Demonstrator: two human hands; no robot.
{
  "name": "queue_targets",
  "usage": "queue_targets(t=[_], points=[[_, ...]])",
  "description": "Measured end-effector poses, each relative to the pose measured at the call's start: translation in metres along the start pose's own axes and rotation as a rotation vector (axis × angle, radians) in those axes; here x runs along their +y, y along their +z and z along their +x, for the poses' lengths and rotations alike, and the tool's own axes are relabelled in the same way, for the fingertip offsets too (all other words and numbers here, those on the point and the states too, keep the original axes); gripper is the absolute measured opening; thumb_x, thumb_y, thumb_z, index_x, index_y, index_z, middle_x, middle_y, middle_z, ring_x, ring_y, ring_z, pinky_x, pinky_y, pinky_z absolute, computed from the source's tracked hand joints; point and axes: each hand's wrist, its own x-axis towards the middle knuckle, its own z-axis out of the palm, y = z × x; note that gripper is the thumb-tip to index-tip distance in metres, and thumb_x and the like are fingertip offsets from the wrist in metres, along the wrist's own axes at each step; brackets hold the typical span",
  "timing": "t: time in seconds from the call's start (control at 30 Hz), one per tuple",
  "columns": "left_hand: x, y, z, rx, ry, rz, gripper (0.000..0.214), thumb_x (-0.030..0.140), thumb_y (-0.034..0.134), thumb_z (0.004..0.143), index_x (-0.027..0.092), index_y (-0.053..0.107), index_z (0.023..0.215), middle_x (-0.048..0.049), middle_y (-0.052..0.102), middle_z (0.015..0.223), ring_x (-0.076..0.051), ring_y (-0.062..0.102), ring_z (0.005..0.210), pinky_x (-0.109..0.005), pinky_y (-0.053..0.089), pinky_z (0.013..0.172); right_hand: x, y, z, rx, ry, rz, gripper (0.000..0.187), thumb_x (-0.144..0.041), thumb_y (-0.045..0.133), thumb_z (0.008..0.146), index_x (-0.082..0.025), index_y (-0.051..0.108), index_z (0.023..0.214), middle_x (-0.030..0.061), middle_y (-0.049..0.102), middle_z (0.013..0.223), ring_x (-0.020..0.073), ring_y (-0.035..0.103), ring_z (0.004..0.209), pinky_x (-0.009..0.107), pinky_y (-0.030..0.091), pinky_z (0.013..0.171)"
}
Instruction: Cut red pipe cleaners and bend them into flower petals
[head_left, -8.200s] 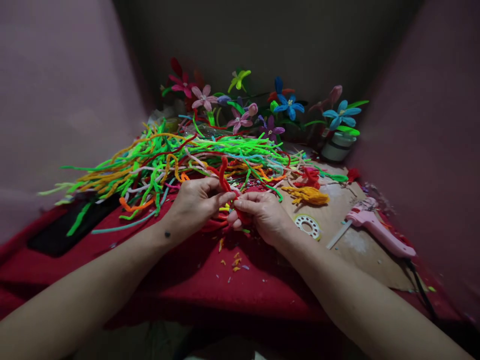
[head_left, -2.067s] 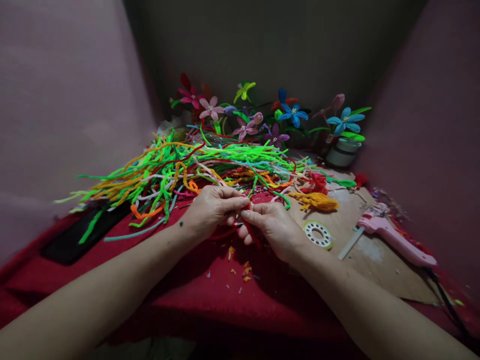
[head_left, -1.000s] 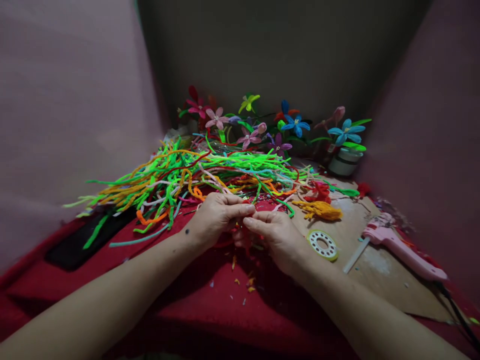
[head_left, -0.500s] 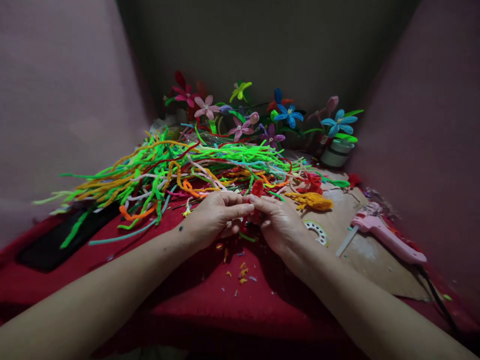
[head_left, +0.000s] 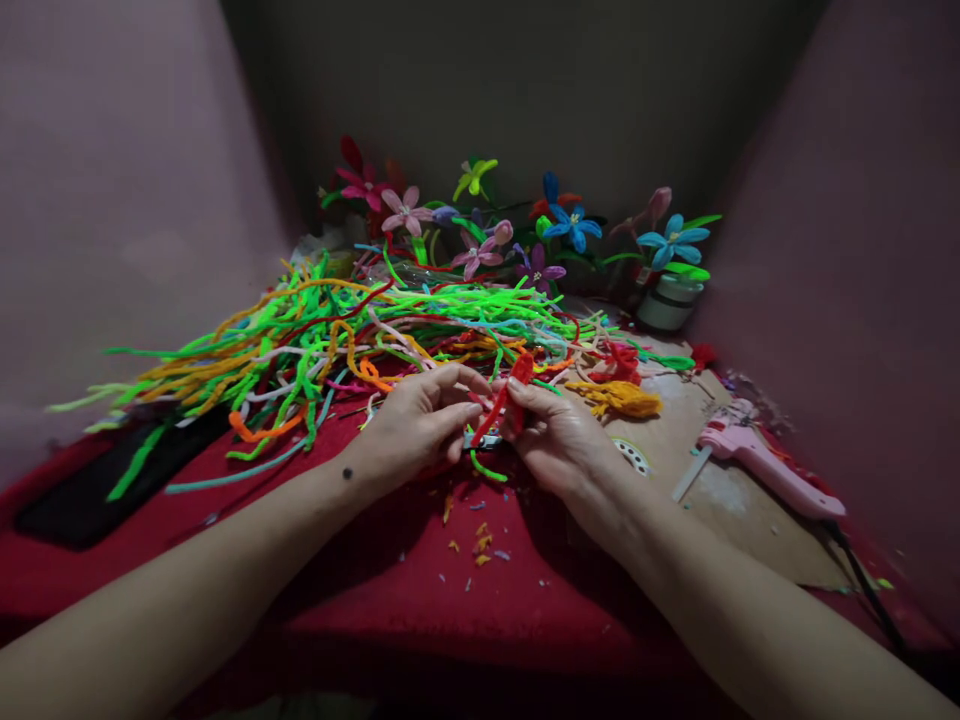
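Note:
A red pipe cleaner [head_left: 523, 372] is bent into a loop, with a straight strand slanting down to the left. My right hand [head_left: 559, 430] is closed, pinching the loop between thumb and fingers. On the strand's side, my left hand [head_left: 424, 420] has thumb and curled fingers around part of the red piece; the exact contact is partly hidden. Beneath the hands, a small metallic object [head_left: 484, 440], too covered to name, lies on the red cloth [head_left: 360, 570]. A short green pipe cleaner piece [head_left: 489, 470] is just in front of it.
A heap of colourful pipe cleaners [head_left: 300, 340] spreads behind and to the left, partly over a black flat object [head_left: 97, 490]. Pipe cleaner flowers [head_left: 577, 228] stand at the back. To the right, a pink glue gun [head_left: 765, 465] and yellow bundle [head_left: 622, 398] rest on cardboard [head_left: 742, 530].
My hands have parted slightly, and the red pipe cleaner now shows more fully, tilted with its strand pointing down left. The metallic object beneath has come into clearer view.

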Motion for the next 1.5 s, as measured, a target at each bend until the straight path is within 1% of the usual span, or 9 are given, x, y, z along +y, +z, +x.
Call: queue_targets(t=[0.17, 0.33, 0.47, 0.6, 0.73, 0.87, 1.07, 1.3, 1.5], points=[[-0.01, -0.004, 0.005, 0.041, 0.56, 0.409, 0.012, 0.021, 0.056, 0.081, 0.02, 0.067, 0.086, -0.0031, 0.065, 0.081, -0.012, 0.059, 0.072, -0.023, 0.046, 0.069, -0.005, 0.002, -0.001, 0.055, 0.08, 0.039, 0.01, -0.008, 0.061, 0.067, -0.014, 0.064, 0.061, -0.0001, 0.061, 0.06, 0.009, 0.048, 0.054, 0.022, 0.033, 0.046], [-0.02, -0.014, 0.011, 0.011, 0.746, 0.73, 0.023, 0.021, 0.047, 0.087, 0.022, 0.07, 0.089, -0.0056, 0.065, 0.09, -0.012, 0.06, 0.081, -0.021, 0.045, 0.071, -0.004, 0.003, -0.003, -0.002, 0.12, -0.002, 0.009, -0.008, 0.059, 0.068, -0.012, 0.063, 0.061, 0.0007, 0.06, 0.058, 0.0089, 0.048, 0.053, 0.022, 0.031, 0.046], [-0.022, -0.017, 0.009, -0.055, 0.766, 0.835, 0.029, 0.016, 0.042, 0.087, 0.024, 0.069, 0.095, -0.0046, 0.063, 0.091, -0.013, 0.058, 0.082, -0.023, 0.044, 0.071, -0.002, 0.002, -0.003, -0.003, 0.116, -0.03, 0.01, -0.007, 0.058, 0.064, -0.013, 0.06, 0.056, -0.0012, 0.055, 0.051, 0.0085, 0.045, 0.049, 0.023, 0.031, 0.044], [-0.017, -0.017, 0.006, -0.006, 0.668, 0.615, 0.02, 0.021, 0.05, 0.084, 0.024, 0.069, 0.087, -0.0037, 0.059, 0.089, -0.013, 0.056, 0.077, -0.024, 0.044, 0.067, -0.002, 0.0, -0.004, -0.049, 0.039, -0.117, 0.008, -0.011, 0.06, 0.059, -0.014, 0.057, 0.051, -0.0027, 0.05, 0.046, 0.0084, 0.042, 0.047, 0.023, 0.033, 0.044], [-0.004, -0.017, 0.004, -0.079, 0.632, 0.511, 0.014, 0.022, 0.051, 0.083, 0.02, 0.066, 0.083, -0.0059, 0.062, 0.088, -0.015, 0.057, 0.079, -0.025, 0.045, 0.072, 0.0, -0.001, -0.003, -0.069, -0.005, -0.178, 0.006, -0.013, 0.059, 0.055, -0.015, 0.056, 0.05, -0.0029, 0.05, 0.048, 0.0084, 0.043, 0.047, 0.022, 0.033, 0.043], [0.005, -0.017, 0.0, -0.092, 0.662, 0.615, 0.014, 0.02, 0.05, 0.084, 0.017, 0.064, 0.084, -0.0047, 0.061, 0.08, -0.013, 0.056, 0.074, -0.023, 0.044, 0.07, 0.003, -0.005, -0.001, -0.112, -0.078, -0.278, 0.011, -0.015, 0.057, 0.057, -0.016, 0.052, 0.047, -0.0038, 0.045, 0.044, 0.0084, 0.041, 0.044, 0.023, 0.033, 0.042], [0.005, -0.018, -0.004, 0.013, 0.772, 0.819, 0.015, 0.016, 0.051, 0.082, 0.016, 0.065, 0.084, -0.0047, 0.059, 0.078, -0.012, 0.055, 0.072, -0.021, 0.042, 0.065, 0.003, -0.009, -0.001, -0.218, -0.082, -0.415, 0.019, -0.014, 0.056, 0.059, -0.017, 0.046, 0.043, -0.0047, 0.041, 0.041, 0.0078, 0.037, 0.04, 0.024, 0.032, 0.042], [0.006, -0.019, -0.005, 0.007, 0.745, 0.922, 0.013, 0.018, 0.05, 0.082, 0.014, 0.062, 0.076, -0.0037, 0.054, 0.073, -0.01, 0.049, 0.064, -0.021, 0.037, 0.058, 0.002, -0.01, -0.001, -0.281, -0.094, -0.486, 0.018, -0.015, 0.056, 0.063, -0.017, 0.048, 0.046, -0.005, 0.042, 0.043, 0.0082, 0.039, 0.039, 0.024, 0.029, 0.041], [0.004, -0.018, -0.003, 0.012, 0.656, 1.006, 0.014, 0.017, 0.05, 0.079, 0.013, 0.058, 0.068, -0.0027, 0.053, 0.067, -0.01, 0.046, 0.059, -0.022, 0.034, 0.056, 0.001, -0.009, -0.004, -0.231, -0.111, -0.702, 0.022, -0.019, 0.054, 0.064, -0.017, 0.046, 0.044, -0.0053, 0.039, 0.039, 0.0074, 0.033, 0.038, 0.024, 0.022, 0.04]])
